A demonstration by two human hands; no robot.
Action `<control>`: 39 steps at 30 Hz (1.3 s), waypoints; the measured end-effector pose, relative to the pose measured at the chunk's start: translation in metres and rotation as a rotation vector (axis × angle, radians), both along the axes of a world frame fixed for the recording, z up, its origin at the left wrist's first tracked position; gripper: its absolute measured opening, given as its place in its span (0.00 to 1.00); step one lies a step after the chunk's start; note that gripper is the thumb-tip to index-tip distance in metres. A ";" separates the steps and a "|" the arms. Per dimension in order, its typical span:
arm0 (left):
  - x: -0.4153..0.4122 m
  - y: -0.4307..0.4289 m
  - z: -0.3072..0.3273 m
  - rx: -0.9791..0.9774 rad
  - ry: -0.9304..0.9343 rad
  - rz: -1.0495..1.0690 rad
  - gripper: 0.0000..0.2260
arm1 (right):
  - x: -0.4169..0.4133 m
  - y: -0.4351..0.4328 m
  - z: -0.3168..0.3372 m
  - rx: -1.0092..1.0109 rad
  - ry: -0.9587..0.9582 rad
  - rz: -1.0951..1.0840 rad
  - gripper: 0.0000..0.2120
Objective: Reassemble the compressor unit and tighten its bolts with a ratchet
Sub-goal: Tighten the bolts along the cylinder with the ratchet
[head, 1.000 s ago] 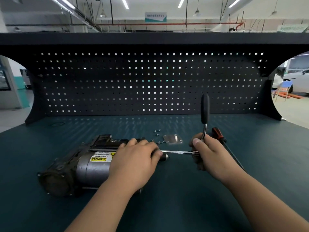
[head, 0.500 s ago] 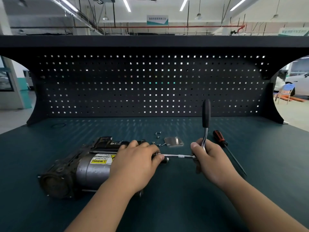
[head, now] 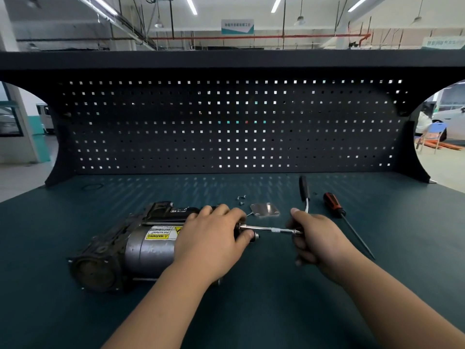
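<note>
The compressor (head: 141,248) lies on the bench (head: 75,311). My left grip (head: 211,238) is wrapped round its end. Loose screws (head: 241,197) and a small plate (head: 265,210) wait behind it, so I think more is left to do. My right grip (head: 319,238) squeezes the ratchet (head: 303,187), and its bar reaches the compressor's end.

A: What's behind the bench (head: 251,311)?
B: Black pegboard (head: 226,137) w/ square holes, dark shelf (head: 226,59) on top. Strip lights (head: 191,6) upper centre, hanging sign (head: 237,26), red pipe (head: 276,36).
A: Sides?
B: Right edge: blue chair (head: 439,127), white car (head: 455,117). Left edge: grey floor (head: 17,172).
</note>
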State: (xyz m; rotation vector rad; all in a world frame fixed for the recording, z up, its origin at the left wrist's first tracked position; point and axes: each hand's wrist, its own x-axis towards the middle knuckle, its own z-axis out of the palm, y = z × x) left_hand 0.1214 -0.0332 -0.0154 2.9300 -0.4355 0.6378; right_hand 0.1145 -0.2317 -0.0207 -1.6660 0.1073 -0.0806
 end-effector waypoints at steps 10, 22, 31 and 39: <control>0.002 -0.001 0.000 -0.002 0.002 0.005 0.15 | 0.001 -0.003 -0.006 -0.052 -0.005 0.008 0.19; 0.002 -0.001 -0.002 -0.046 -0.037 0.013 0.16 | 0.005 -0.019 -0.009 -0.639 -0.565 -0.065 0.11; -0.001 -0.001 -0.002 -0.021 -0.011 0.024 0.18 | 0.000 -0.002 0.001 0.165 0.200 0.048 0.18; 0.002 -0.002 -0.001 0.003 -0.015 0.032 0.17 | 0.001 -0.015 -0.010 -0.491 -0.369 -0.059 0.10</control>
